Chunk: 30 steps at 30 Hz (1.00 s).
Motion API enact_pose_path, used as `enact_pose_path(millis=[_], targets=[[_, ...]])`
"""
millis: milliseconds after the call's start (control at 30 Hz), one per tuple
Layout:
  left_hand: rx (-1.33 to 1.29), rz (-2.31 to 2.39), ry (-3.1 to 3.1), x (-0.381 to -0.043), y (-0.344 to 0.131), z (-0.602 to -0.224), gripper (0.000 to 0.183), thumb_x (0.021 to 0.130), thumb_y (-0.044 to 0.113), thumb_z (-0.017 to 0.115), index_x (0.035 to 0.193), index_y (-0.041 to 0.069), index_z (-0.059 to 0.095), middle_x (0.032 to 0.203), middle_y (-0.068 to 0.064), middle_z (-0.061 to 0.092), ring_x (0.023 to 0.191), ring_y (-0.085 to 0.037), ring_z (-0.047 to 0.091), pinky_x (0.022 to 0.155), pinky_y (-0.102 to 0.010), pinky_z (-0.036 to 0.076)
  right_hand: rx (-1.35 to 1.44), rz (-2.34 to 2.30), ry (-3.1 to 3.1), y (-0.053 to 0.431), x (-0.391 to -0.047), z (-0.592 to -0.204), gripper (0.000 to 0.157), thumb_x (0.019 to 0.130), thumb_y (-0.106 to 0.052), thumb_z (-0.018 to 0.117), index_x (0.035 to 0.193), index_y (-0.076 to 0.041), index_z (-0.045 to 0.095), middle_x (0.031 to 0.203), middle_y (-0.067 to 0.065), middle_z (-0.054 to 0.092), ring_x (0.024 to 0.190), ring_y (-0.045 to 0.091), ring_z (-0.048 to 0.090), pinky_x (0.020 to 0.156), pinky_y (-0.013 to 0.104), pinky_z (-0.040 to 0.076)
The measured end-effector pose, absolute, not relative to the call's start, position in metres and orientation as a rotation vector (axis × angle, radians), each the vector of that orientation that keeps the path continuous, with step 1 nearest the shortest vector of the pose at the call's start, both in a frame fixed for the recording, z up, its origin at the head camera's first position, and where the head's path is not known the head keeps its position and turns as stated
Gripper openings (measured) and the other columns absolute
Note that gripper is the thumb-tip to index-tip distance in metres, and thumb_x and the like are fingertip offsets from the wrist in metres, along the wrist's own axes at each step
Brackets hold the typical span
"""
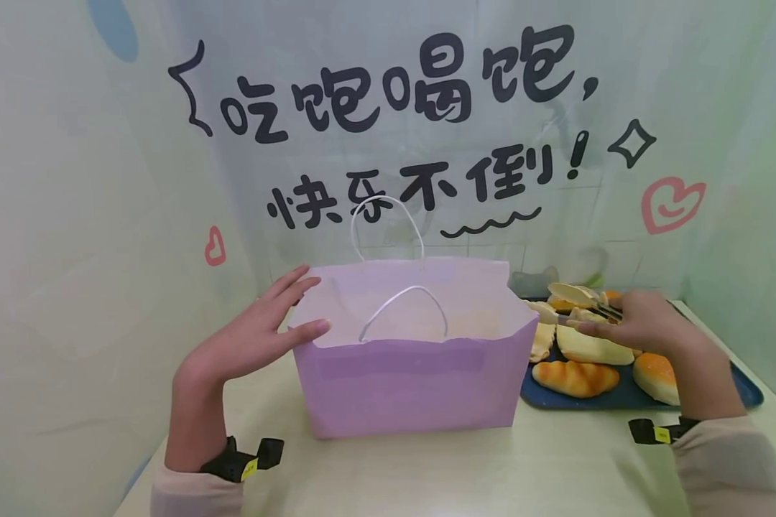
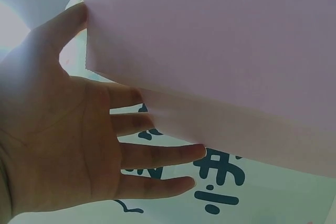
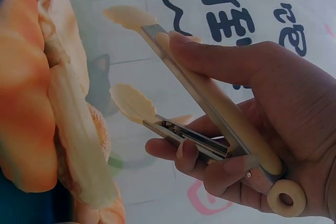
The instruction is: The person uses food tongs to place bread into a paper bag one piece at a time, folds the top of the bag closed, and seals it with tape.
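Right hand [image 1: 653, 323]: clamped round tongs [image 3: 220, 115], tips parted, near breads [image 1: 575, 378] on the blue tray [image 1: 746, 391]; a light, even squeeze seems best. Left hand [image 1: 255, 336]: fingers spread, touching the purple bag's [image 1: 414, 391] left rim.

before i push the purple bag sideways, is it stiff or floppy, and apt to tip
The purple bag will probably flex, since it looks thin and papery. That thin material also suggests it is light for its size, though any contents are unclear. It may slide before tipping, as it stands upright and looks wider than tall.
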<state>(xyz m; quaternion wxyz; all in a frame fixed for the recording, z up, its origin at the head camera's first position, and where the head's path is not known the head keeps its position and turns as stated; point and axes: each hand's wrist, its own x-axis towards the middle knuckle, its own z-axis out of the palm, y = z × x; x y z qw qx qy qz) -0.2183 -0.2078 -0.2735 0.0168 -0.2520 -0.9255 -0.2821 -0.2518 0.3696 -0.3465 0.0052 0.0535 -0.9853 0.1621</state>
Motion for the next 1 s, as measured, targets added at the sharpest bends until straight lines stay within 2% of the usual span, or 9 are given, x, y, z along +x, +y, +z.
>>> enact_pose_path(millis=[133, 300, 433, 567, 767, 833, 1000], targets=[[-0.784, -0.877, -2.878, -0.218, -0.207, -0.274, 0.081, 0.104, 0.058, 0.060, 0.168, 0.018, 0.031, 0.177, -0.001, 0.009, 0.162, -0.035, 0.014, 0.122, -0.067, 0.025, 0.141, 0.451, -3.139, 0.372, -0.256, -0.353, 0.068, 0.093, -0.071, 0.066, 0.065, -0.013, 0.045, 0.061, -0.002, 0.033, 0.053, 0.017, 0.039, 0.053, 0.030, 0.032], [-0.781, -0.880, -2.882, -0.219, -0.207, -0.274, 0.081, 0.104, 0.059, 0.060, 0.168, 0.018, 0.031, 0.177, -0.001, 0.009, 0.162, -0.035, 0.013, 0.122, -0.068, 0.025, 0.123, 0.431, -3.177, 0.371, -0.260, -0.358, 0.068, 0.094, -0.072, 0.064, 0.071, -0.010, 0.050, 0.065, 0.001, 0.037, 0.060, 0.021, 0.045, 0.057, 0.033, 0.034], [-0.777, -0.882, -2.885, -0.218, -0.207, -0.275, 0.081, 0.104, 0.059, 0.059, 0.168, 0.019, 0.030, 0.177, -0.002, 0.009, 0.162, -0.035, 0.013, 0.122, -0.068, 0.025, 0.120, 0.442, -3.195, 0.367, -0.264, -0.362, 0.071, 0.094, -0.073, 0.063, 0.081, -0.003, 0.060, 0.068, 0.004, 0.041, 0.067, 0.024, 0.051, 0.059, 0.035, 0.037], [-0.777, -0.877, -2.887, -0.218, -0.207, -0.275, 0.081, 0.104, 0.059, 0.059, 0.168, 0.019, 0.031, 0.177, -0.002, 0.008, 0.162, -0.035, 0.013, 0.122, -0.068, 0.024, 0.149, 0.430, -3.208, 0.364, -0.267, -0.365, 0.077, 0.095, -0.072, 0.061, 0.091, 0.004, 0.067, 0.073, 0.007, 0.051, 0.074, 0.028, 0.056, 0.065, 0.040, 0.046], [-0.786, -0.881, -2.883, -0.219, -0.206, -0.276, 0.081, 0.104, 0.059, 0.059, 0.168, 0.019, 0.030, 0.177, 0.000, 0.008, 0.162, -0.035, 0.012, 0.122, -0.067, 0.024, 0.171, 0.417, -3.195, 0.357, -0.269, -0.367, 0.075, 0.097, -0.070, 0.060, 0.092, 0.004, 0.067, 0.077, 0.009, 0.057, 0.079, 0.031, 0.060, 0.073, 0.047, 0.052], [-0.791, -0.879, -2.880, -0.220, -0.206, -0.276, 0.081, 0.104, 0.059, 0.059, 0.168, 0.019, 0.030, 0.177, 0.000, 0.008, 0.162, -0.034, 0.012, 0.123, -0.067, 0.024, 0.174, 0.424, -3.182, 0.354, -0.270, -0.368, 0.073, 0.097, -0.070, 0.060, 0.087, 0.002, 0.066, 0.074, 0.009, 0.056, 0.076, 0.030, 0.060, 0.070, 0.045, 0.050], [-0.788, -0.871, -2.881, -0.220, -0.207, -0.276, 0.080, 0.105, 0.059, 0.058, 0.168, 0.019, 0.030, 0.177, -0.001, 0.008, 0.162, -0.035, 0.012, 0.122, -0.067, 0.024, 0.157, 0.437, -3.151, 0.346, -0.270, -0.368, 0.077, 0.097, -0.071, 0.061, 0.090, 0.005, 0.068, 0.073, 0.009, 0.057, 0.074, 0.030, 0.060, 0.067, 0.042, 0.048]])
